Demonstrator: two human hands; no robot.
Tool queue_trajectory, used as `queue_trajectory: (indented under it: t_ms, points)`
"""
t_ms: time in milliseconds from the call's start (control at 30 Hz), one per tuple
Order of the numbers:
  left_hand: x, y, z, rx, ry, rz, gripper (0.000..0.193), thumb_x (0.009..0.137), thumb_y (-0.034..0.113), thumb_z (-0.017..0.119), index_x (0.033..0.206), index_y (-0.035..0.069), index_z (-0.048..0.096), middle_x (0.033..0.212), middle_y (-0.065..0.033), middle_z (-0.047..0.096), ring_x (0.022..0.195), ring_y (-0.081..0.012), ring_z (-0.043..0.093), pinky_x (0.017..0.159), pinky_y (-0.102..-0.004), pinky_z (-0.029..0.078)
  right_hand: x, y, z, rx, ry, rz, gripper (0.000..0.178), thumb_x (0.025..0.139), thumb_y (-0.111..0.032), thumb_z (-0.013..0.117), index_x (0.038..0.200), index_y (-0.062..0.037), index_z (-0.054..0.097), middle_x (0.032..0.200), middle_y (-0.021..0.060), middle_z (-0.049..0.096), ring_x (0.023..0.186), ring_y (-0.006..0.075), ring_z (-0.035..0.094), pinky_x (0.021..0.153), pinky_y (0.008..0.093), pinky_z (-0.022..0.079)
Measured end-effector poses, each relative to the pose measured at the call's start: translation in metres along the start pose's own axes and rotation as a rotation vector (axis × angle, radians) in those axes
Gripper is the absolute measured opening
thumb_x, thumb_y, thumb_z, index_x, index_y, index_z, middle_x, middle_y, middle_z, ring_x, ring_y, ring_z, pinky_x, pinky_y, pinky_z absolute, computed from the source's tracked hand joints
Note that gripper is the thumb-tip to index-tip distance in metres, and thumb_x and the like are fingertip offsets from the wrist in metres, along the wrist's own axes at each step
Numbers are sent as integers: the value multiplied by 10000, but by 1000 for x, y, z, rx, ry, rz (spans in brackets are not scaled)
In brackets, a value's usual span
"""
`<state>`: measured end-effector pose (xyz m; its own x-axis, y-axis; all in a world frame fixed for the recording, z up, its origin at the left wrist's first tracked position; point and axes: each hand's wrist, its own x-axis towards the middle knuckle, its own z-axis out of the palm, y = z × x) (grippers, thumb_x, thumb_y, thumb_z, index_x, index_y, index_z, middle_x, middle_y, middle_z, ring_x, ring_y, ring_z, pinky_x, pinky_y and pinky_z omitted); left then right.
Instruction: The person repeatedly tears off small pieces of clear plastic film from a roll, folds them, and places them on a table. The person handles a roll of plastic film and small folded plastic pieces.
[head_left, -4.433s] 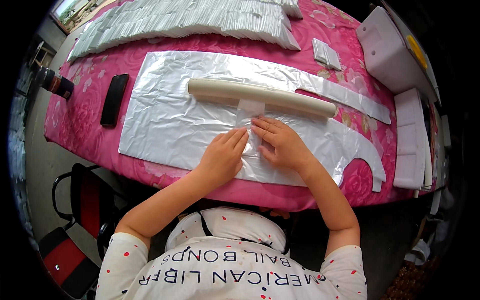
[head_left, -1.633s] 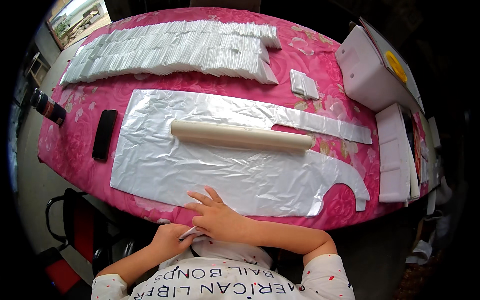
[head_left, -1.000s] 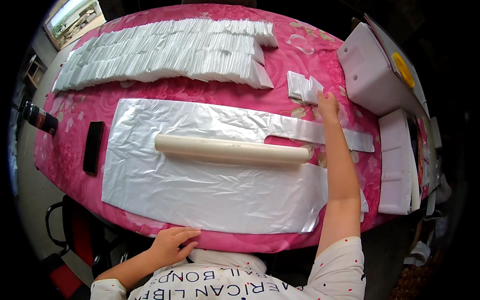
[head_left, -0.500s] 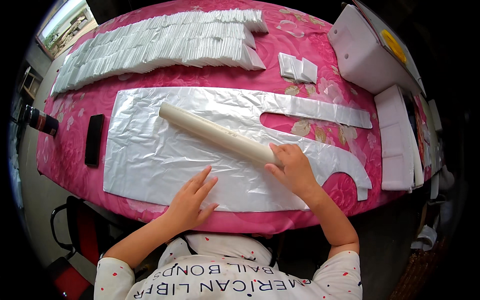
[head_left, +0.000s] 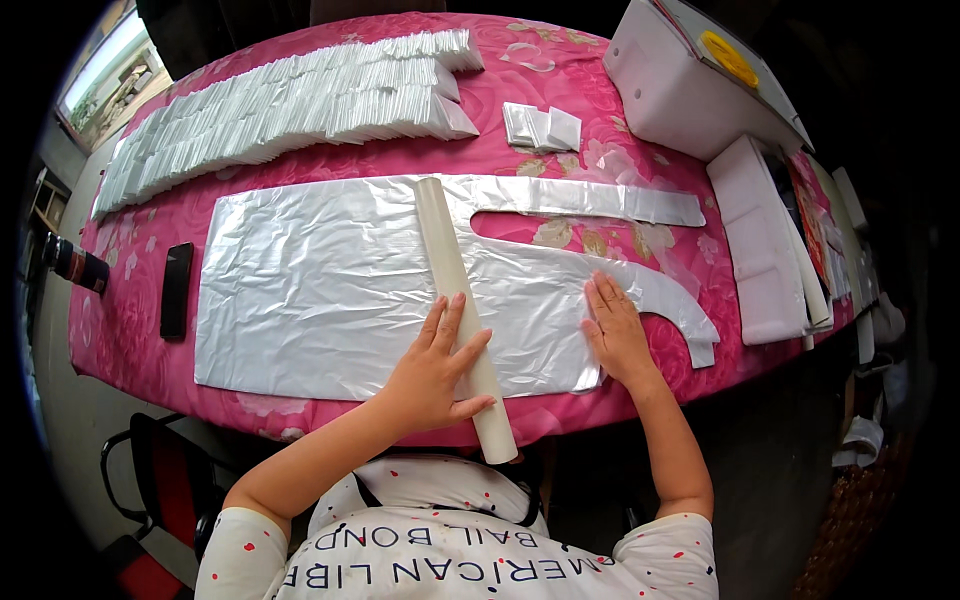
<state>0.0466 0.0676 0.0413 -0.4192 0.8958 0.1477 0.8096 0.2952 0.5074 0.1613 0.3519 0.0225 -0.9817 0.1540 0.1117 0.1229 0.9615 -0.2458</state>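
A stack of white plastic aprons (head_left: 310, 290), or a single sheet of that shape, lies flat on the table, its neck strap and ties pointing right. Across its middle rests a cream-coloured plastic pipe (head_left: 450, 250), its near end jutting past the table's front edge. My left hand (head_left: 432, 370) lies on the pipe's near half with fingers spread. To the right of the pipe, my right hand (head_left: 615, 330) presses flat on the white plastic near the curved cut-out, holding nothing.
Rows of folded white packets (head_left: 300, 100) stand along the far left, with a few more packets (head_left: 542, 127) near the back middle. A black phone (head_left: 176, 291) and a dark jar (head_left: 77, 263) are at left. White foam boxes (head_left: 690, 85) stand at right on the pink tablecloth (head_left: 130, 345).
The pipe has swung from a diagonal to nearly upright in the picture. My left hand has come onto it, and my right hand has let go of its end and lies on the plastic.
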Motion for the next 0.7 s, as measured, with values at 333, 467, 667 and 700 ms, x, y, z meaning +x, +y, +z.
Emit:
queue_trajectory:
  t_ms: [333,467,667,700]
  points:
    - [-2,17,-1,10,-43,70,686,746,501,627,1258,66,487,1447,-308,135,1342,-493,103,1075,-488,227,-43,110,-16,-132,348,375,289,880,-148,498,1091,27,590,1064,192,613,985,349,573,877,402,442]
    - [-2,17,-1,24,-58,90,686,748,508,622,1257,68,489,1452,-299,133,1348,-485,93,1078,-486,222,-42,102,-23,-244,452,284,117,803,-89,579,893,-32,628,918,118,640,863,315,596,765,393,465]
    - [-2,13,-2,26,-88,97,697,741,507,630,1270,78,484,1456,-291,132,1352,-474,92,1079,-483,227,-37,70,-35,-145,416,281,92,807,-67,557,878,-46,612,909,110,636,855,321,588,761,400,458]
    - [-2,13,-2,20,-89,99,697,740,504,632,1273,81,483,1456,-290,133,1352,-472,95,1078,-482,229,-39,71,-35,-124,394,312,130,823,-71,540,926,-35,610,951,124,635,894,324,588,789,392,459]
